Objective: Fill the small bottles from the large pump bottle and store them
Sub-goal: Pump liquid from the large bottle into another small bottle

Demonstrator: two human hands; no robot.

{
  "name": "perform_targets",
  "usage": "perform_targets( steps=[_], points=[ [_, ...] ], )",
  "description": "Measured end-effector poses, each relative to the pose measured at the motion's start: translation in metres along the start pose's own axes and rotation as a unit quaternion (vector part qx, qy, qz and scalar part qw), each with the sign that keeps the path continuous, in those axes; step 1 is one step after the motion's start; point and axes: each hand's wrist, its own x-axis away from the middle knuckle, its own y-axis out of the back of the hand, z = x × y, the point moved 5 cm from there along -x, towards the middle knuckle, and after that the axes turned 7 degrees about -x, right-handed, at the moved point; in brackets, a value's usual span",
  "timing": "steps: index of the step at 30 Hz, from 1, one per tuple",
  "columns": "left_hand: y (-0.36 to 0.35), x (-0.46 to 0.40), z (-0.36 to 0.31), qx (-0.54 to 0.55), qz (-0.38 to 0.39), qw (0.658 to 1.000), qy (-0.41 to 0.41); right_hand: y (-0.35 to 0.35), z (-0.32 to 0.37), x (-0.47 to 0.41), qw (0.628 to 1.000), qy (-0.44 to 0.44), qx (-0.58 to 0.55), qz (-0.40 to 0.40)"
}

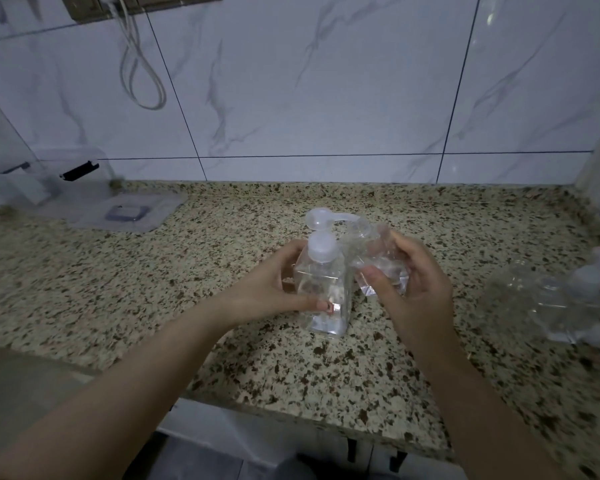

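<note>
Left hand [284,285] grips pump bottle [323,292]; right hand [409,282] clamps small bottle [378,268] at spout, frame centre. Risk: misaligned mouth, spill onto tabletop [187,271].

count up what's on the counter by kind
pump bottle: 1
small bottle in the right hand: 1
clear bottles at the right edge, too blurred to separate: at least 1
clear box: 1
flat lid: 1
total: at least 5
</note>
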Motion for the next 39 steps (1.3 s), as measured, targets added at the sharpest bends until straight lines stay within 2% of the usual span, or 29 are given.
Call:
perform_targets(
  steps=[6,11,15,17,21,23,27,31,39],
  points=[
    [-0.003,0.001,-0.004,-0.020,-0.038,0.999,-0.009,0.001,0.003,-0.001,1.000,0.005,0.011,0.005],
    [-0.003,-0.001,-0.003,-0.024,-0.039,0.999,-0.009,0.002,0.000,0.000,1.000,-0.002,0.031,0.005],
    [0.008,-0.001,-0.002,-0.027,0.009,1.000,-0.006,0.001,-0.002,-0.001,0.999,-0.005,0.031,0.009],
    [0.025,-0.006,-0.019,-0.011,-0.026,0.999,-0.035,0.002,-0.003,-0.001,0.999,-0.001,0.035,0.008],
    [0.064,-0.031,-0.081,0.055,-0.158,0.983,-0.074,0.003,-0.004,0.000,0.999,0.009,0.046,0.002],
    [0.069,-0.046,-0.109,0.008,-0.173,0.984,-0.039,0.003,-0.005,-0.001,0.999,0.010,0.049,0.000],
    [0.044,-0.079,-0.131,-0.160,-0.078,0.984,0.027,0.003,-0.005,-0.001,0.999,0.007,0.052,0.002],
    [0.022,-0.100,-0.120,-0.242,-0.060,0.965,0.077,0.001,-0.001,-0.001,0.999,0.007,0.053,0.002],
    [0.022,-0.103,-0.117,-0.278,-0.068,0.952,0.105,0.002,-0.001,-0.001,0.998,0.012,0.066,0.005]
  ],
)
